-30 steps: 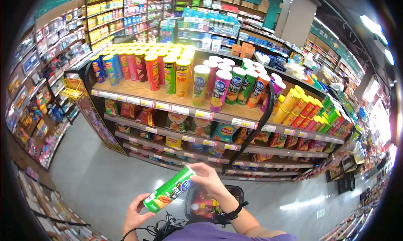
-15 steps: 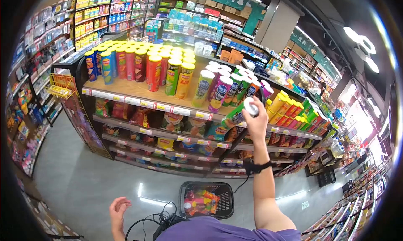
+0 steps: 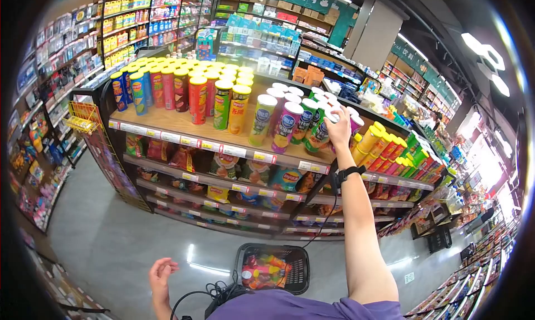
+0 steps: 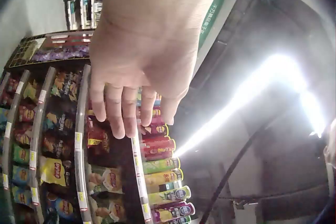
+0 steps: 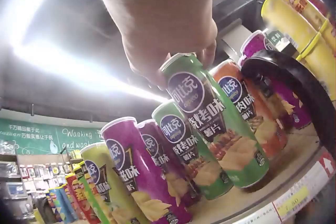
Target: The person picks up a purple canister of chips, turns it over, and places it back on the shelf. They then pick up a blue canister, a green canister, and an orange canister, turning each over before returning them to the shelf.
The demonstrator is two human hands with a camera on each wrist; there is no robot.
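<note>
My right hand (image 3: 339, 129) grips the top of a green chip can (image 5: 223, 124), which stands upright at the front of the top shelf. In the right wrist view another green can (image 5: 191, 153) is at its left and an orange can (image 5: 252, 108) at its right, with purple cans (image 5: 144, 171) farther left. My left hand (image 3: 161, 281) hangs low at the left in the head view, holding nothing. The left wrist view shows its fingers (image 4: 121, 111) loosely extended.
A black basket (image 3: 301, 267) with several colourful packs is on the floor below the shelf. Yellow-lidded cans (image 3: 198, 100) fill the left of the top shelf (image 3: 178, 122). A black curved rail (image 5: 289, 71) stands right of the green can. Bagged snacks line the lower shelves.
The green can has moved from between both hands, tilted, up to the shelf, where it now stands upright in my right hand. My left hand let go and stays low.
</note>
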